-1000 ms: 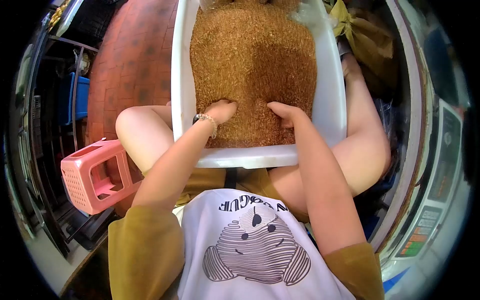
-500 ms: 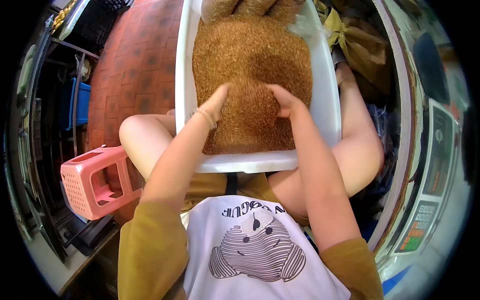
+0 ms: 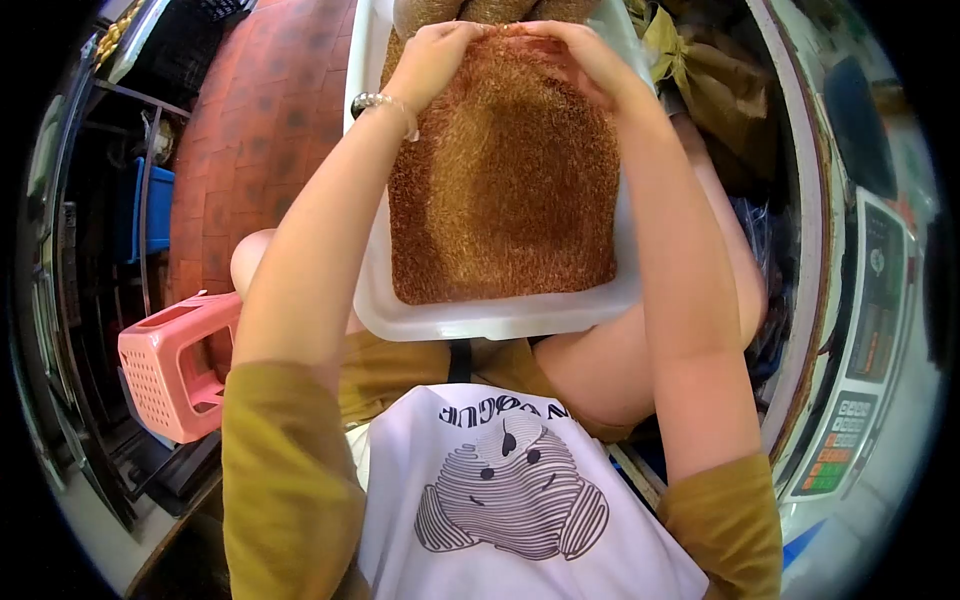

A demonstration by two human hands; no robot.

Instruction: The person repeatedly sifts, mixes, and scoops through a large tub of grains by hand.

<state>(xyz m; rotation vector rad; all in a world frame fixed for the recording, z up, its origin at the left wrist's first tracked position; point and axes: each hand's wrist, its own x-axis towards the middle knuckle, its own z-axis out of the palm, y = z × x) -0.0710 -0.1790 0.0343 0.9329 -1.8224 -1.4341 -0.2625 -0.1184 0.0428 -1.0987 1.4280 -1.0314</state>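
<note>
Brown grainy heap [image 3: 515,200], white rounded tub [image 3: 480,326]; left hand [image 3: 432,62] 11 o'clock, right hand [image 3: 588,60] 1 o'clock, fingers half-curled, can't tell if gripping

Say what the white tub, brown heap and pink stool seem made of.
White tub: likely smooth plastic, softly glossy, with rounded corners. Brown heap: loose, rough, fine-grained, perhaps dried plant bits; too small to tell. Pink stool: probably plastic, low sheen, moulded with many holes.

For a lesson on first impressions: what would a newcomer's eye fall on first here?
The fine brown shreds in the white tub, upper centre, with the left hand and right hand near the far end. Then the pink plastic stool at left, and the dog print on the white shirt, bottom centre.
</note>
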